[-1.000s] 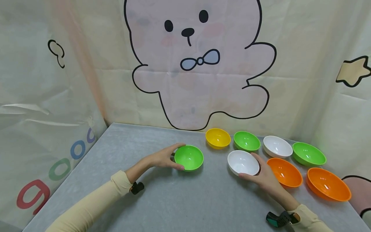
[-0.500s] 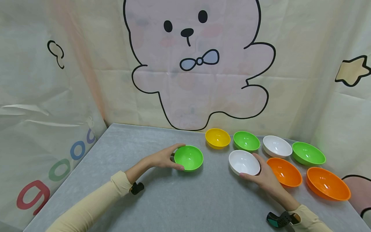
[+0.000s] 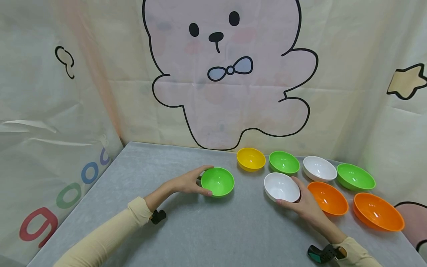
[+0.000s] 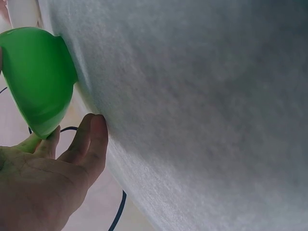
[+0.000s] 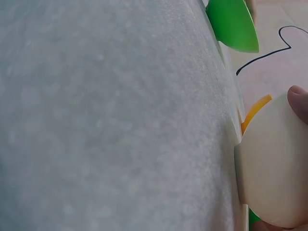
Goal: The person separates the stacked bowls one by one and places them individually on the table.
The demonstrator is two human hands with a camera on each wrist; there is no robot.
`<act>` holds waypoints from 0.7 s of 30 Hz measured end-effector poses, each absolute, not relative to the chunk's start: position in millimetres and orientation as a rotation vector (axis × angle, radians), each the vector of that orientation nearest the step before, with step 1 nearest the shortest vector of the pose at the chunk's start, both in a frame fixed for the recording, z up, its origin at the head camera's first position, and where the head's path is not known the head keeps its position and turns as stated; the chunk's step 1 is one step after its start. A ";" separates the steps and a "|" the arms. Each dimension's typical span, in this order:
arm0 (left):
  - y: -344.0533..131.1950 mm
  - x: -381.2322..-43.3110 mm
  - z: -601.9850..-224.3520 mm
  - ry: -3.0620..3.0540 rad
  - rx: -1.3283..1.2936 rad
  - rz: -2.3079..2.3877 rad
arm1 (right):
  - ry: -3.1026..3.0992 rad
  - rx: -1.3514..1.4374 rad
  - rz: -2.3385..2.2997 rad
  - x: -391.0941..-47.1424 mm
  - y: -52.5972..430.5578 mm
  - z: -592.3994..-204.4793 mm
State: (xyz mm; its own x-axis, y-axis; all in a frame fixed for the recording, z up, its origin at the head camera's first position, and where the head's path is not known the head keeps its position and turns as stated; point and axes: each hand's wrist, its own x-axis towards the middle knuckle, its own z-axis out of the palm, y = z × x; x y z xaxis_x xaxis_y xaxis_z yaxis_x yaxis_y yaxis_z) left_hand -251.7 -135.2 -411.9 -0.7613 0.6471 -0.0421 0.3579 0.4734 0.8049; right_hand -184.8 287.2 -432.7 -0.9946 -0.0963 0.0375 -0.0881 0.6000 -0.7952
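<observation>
Near the middle of the table stands a small green bowl, and my left hand grips its left rim between thumb and fingers. The left wrist view shows the side of this green bowl, with the hand's other fingers touching the tabletop. To the right, my right hand holds a white bowl by its right side, thumb at the near rim. In the right wrist view the white bowl sits on the table with the thumb against it.
Along the back stand a yellow bowl, a green bowl, another white bowl and a larger green bowl. Two orange bowls stand right of my right hand. A printed curtain hangs behind the grey table.
My right hand has shifted slightly right with the white bowl, mostly in the first half second. My left hand and the green bowl have stayed in place.
</observation>
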 end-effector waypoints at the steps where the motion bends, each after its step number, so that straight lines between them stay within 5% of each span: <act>1: -135.1 -251.7 -411.8 2.383 0.849 1.186 | 2.802 -0.160 -1.390 -184.7 287.1 -432.4; 21: -121.2 -257.1 -413.0 2.451 0.877 1.134 | 2.790 -0.166 -1.387 -185.6 288.3 -432.8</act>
